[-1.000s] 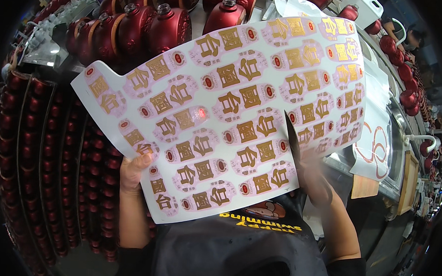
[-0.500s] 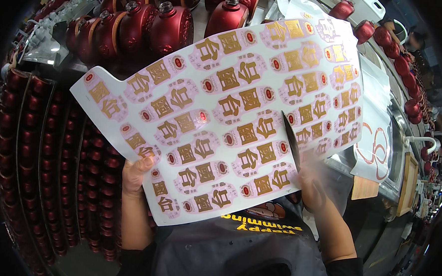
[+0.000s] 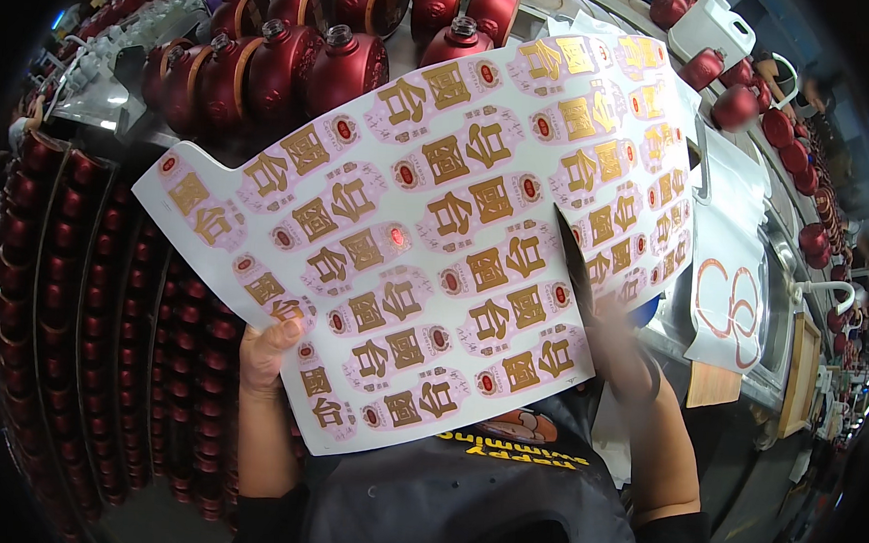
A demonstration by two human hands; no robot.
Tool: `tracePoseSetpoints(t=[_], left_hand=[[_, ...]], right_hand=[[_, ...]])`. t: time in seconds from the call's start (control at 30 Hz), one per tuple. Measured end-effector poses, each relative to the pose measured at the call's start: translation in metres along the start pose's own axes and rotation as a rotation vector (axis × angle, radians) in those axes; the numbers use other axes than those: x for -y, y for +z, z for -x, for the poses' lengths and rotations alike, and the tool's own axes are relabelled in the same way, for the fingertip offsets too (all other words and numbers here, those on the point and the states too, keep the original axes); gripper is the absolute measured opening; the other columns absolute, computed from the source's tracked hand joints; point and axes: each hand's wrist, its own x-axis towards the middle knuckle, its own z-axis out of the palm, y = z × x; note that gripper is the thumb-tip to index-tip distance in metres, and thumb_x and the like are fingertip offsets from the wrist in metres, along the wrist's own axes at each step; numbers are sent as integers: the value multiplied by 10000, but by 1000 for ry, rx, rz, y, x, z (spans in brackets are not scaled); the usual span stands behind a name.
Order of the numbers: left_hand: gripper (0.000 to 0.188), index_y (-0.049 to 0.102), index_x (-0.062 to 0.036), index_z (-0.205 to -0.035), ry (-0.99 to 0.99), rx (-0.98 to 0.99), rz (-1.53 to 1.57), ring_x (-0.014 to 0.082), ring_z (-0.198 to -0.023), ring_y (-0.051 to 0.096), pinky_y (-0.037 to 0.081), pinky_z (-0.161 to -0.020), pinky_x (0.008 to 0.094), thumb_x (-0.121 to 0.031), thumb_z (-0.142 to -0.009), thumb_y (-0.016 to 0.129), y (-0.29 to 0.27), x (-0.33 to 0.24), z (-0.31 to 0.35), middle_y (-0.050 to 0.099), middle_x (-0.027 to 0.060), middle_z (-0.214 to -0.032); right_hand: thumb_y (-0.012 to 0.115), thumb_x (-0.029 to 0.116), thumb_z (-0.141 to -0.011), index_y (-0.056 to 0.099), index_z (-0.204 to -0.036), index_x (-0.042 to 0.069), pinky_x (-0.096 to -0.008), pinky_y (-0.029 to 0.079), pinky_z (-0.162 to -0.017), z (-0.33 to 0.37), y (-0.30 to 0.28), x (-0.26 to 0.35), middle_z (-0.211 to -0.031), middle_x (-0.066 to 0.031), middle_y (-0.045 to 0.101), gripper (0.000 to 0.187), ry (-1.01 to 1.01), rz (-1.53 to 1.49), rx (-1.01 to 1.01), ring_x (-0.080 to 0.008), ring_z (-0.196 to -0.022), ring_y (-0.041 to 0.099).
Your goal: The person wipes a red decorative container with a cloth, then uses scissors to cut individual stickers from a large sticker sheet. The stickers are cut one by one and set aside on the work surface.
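A large white sheet (image 3: 282, 377) of pink and gold printed labels is spread in front of me, bowed along its length. My left hand (image 3: 271, 347) pinches its lower left edge, with the thumb on top. At the sheet's lower right my right hand (image 3: 631, 365) is blurred by motion around the handles of scissors (image 3: 574, 264). One dark blade lies along a cut running up from the lower edge; the other blade is hidden. Right of the cut, the labelled strip curls away. Most of the right fingers cannot be made out.
Dark red round bottles (image 3: 347, 70) stand on the counter behind the sheet. Racks of red bottles (image 3: 75, 282) fill the left. To the right are a white jug (image 3: 712, 30), a plastic sheet (image 3: 728, 297) marked with rings, a sink (image 3: 779, 290) and a wooden frame (image 3: 800, 369).
The sheet's right-hand part has curled farther back and shifted left. My right hand and the scissors have moved a little; my left hand keeps its hold on the edge.
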Motion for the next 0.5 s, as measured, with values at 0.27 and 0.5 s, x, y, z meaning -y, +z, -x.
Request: tracePoseSetpoints(t=[0.27,0.5], left_hand=[[663,431,19,-1353,-14,46,-28,281,-1170,552,431,-1008,437,-134,-758,680,-6,-2,-7,559,143,-1279],[670,417,18,-1365,4,42,-39,280,-1180,546,425,-1017,433,-130,-764,673,-6,-5,-7,551,140,-1292]], right_hand=[[222,612,-986,546,-1181,-82,-260,442,-668,-10,13,2,-805,-85,598,790,-452,473,-264,-122,-712,522],[247,554,-1007,517,-1246,-58,-287,430,-805,-16,6,3,-869,-68,581,710,-156,52,-38,-149,-851,516]])
